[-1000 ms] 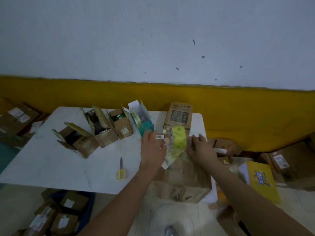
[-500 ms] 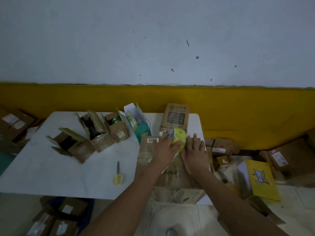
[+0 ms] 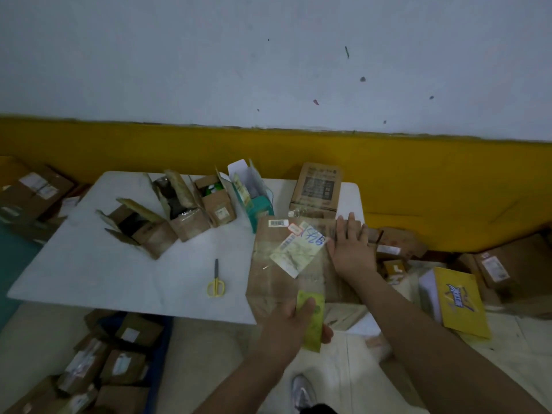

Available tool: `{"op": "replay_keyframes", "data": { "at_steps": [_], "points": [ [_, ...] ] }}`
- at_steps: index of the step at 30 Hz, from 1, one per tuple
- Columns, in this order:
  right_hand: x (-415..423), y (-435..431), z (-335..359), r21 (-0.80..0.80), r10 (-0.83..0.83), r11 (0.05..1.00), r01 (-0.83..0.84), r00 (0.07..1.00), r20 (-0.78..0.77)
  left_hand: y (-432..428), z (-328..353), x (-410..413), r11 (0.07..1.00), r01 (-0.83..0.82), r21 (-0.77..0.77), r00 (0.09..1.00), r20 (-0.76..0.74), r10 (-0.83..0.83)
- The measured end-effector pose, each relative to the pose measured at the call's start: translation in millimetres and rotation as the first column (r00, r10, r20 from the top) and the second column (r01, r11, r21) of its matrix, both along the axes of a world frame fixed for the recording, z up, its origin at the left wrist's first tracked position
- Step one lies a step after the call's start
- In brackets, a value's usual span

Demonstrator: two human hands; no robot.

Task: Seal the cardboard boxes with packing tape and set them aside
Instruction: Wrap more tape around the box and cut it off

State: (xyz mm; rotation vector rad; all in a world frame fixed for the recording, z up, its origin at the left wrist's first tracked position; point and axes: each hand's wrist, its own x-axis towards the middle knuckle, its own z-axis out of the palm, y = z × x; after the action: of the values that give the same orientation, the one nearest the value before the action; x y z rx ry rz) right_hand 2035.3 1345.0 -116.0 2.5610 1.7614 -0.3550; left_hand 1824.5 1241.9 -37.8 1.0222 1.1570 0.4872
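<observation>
A large brown cardboard box (image 3: pixel 268 273) with labels on top lies at the right end of the white table (image 3: pixel 104 273). My left hand (image 3: pixel 286 327) grips a yellow-green roll of packing tape (image 3: pixel 312 319) at the box's near edge. A clear strip of tape runs from the roll back across the box top. My right hand (image 3: pixel 349 246) presses flat on the far right part of the box top, fingers straight.
Several small open boxes (image 3: pixel 143 231) and a teal carton (image 3: pixel 254 201) stand at the table's back; a closed box (image 3: pixel 318 189) sits behind the large one. Yellow scissors (image 3: pixel 215 282) lie mid-table. Parcels crowd the floor on the left and right, with a yellow package (image 3: pixel 457 300).
My left hand has pulled the tape roll from the box's far edge toward me to the near edge, laying tape along the top. My right hand stays pressed on the far part.
</observation>
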Motion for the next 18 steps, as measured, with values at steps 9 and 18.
{"op": "replay_keyframes", "data": {
  "at_steps": [9, 18],
  "points": [
    [8, 20, -6, -0.092, -0.008, 0.996, 0.007, 1.0, -0.007, -6, -64, 5, 0.996, 0.053, 0.077, 0.991, -0.126, -0.043],
    [-12, 51, 34, 0.059, 0.284, 0.957, -0.286, 0.958, 0.037, 28, -55, 26, 1.0, 0.005, 0.016, 0.998, -0.063, -0.004]
  ]
}}
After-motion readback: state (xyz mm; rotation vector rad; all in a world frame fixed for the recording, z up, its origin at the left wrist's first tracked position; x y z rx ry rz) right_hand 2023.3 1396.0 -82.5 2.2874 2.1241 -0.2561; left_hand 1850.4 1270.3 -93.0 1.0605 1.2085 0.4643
